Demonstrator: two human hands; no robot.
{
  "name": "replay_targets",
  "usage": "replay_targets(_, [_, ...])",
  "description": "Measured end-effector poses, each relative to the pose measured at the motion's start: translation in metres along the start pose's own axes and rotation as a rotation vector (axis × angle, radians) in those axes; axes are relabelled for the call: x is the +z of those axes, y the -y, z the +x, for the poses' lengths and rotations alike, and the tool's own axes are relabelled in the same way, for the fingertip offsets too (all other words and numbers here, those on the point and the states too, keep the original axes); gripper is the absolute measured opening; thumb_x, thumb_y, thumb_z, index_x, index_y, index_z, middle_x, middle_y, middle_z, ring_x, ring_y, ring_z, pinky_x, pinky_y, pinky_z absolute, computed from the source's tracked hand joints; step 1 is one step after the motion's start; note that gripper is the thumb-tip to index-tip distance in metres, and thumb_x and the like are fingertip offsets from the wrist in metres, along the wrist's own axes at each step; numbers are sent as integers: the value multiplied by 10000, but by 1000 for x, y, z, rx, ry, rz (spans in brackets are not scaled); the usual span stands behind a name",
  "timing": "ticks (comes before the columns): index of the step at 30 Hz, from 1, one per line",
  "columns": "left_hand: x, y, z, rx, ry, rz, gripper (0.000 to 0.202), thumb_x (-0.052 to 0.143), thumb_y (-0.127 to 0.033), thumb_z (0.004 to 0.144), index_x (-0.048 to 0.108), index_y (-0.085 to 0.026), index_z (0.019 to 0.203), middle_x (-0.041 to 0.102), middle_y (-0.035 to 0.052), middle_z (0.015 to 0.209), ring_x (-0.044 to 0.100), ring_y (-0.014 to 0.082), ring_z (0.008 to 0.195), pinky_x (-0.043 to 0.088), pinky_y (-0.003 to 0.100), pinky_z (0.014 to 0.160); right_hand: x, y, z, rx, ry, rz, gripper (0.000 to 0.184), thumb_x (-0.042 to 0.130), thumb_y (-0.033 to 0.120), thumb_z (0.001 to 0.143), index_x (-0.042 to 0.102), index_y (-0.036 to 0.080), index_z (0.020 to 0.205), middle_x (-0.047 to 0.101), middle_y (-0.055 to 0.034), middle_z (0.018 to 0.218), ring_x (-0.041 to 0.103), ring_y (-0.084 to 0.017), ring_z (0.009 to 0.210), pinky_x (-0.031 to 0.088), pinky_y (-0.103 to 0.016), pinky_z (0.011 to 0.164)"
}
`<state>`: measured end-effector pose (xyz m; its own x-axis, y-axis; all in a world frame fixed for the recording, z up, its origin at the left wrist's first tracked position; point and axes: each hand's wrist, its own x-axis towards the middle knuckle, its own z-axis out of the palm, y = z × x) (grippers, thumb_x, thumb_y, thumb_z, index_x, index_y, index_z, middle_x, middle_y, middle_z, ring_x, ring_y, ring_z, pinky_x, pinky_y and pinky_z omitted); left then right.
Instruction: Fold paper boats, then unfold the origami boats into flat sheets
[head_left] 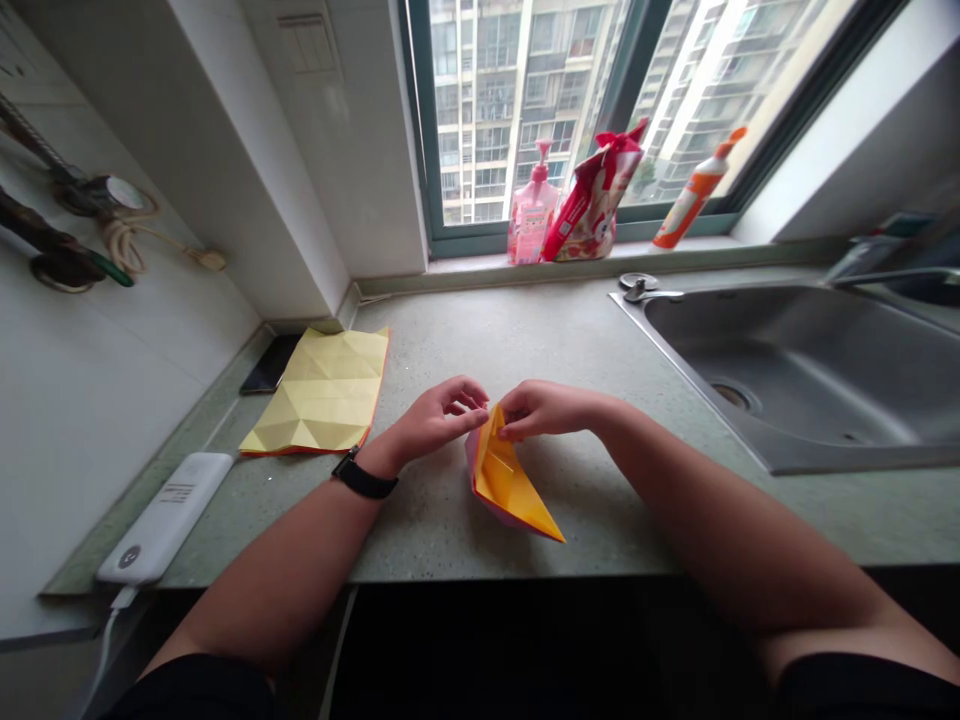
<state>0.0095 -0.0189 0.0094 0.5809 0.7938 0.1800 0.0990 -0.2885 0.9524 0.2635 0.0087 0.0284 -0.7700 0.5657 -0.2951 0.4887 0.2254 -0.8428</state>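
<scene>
An origami paper boat [517, 490], orange-yellow inside with a pinkish outer side, is held just above the counter, its pointed end toward the front edge. My right hand [546, 408] pinches its far peak between thumb and bent fingers. From the other side, my left hand [444, 420] has its thumb and curled fingertips closed at the boat's upper left edge; the exact contact is hard to see. A black watch is on my left wrist.
Creased yellow paper [322, 390] lies on the left, partly over a dark phone [268, 365]. In front of it is a white power bank [166, 515] with a cable. At right is a steel sink [795, 350]. A pump bottle [534, 215], red bag [596, 200] and orange bottle [694, 200] line the windowsill.
</scene>
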Motion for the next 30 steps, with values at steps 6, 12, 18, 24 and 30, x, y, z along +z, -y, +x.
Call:
replay_targets(6, [-3, 10, 4, -50, -84, 4, 236, 770, -352, 923, 700, -195, 1084, 734, 54, 1024, 709, 195, 940, 591, 313, 821, -9, -20, 5, -37, -148, 90, 324, 829, 503, 836, 771, 184, 838, 703, 2, 782, 605, -147, 731, 449, -297, 698])
replay_targets(12, [3, 7, 3, -96, -40, -27, 169, 728, -312, 933, 705, -186, 1042, 737, 50, 1020, 708, 179, 891, 578, 292, 780, -24, -25, -4, -196, -464, 418, 487, 925, 633, 737, 812, 193, 910, 780, -54, 882, 678, -187, 771, 528, -328, 723])
replay_targets(18, [15, 2, -3, -89, 184, -62, 274, 745, -408, 984, 714, -197, 1155, 768, 86, 1111, 741, 205, 961, 603, 343, 862, -38, -38, -2, -238, -959, 452, 571, 922, 739, 650, 788, 222, 849, 773, -48, 805, 673, -206, 701, 521, -339, 664])
replay_targets(24, [9, 24, 9, 63, -330, 108, 449, 821, -497, 935, 647, -236, 1256, 687, 130, 1347, 714, 265, 1159, 621, 431, 978, -20, -45, 15, -167, -1197, -129, 361, 738, 573, 916, 740, 231, 802, 754, -39, 760, 663, -206, 683, 488, -346, 676])
replay_targets(30, [5, 49, 30, 128, -341, 52, 594, 805, -439, 938, 604, -276, 1473, 620, 146, 1537, 711, 303, 1264, 638, 447, 1001, 8, -36, 38, -284, -1069, -399, 214, 643, 367, 990, 669, 242, 819, 719, -28, 800, 639, -174, 679, 498, -321, 668])
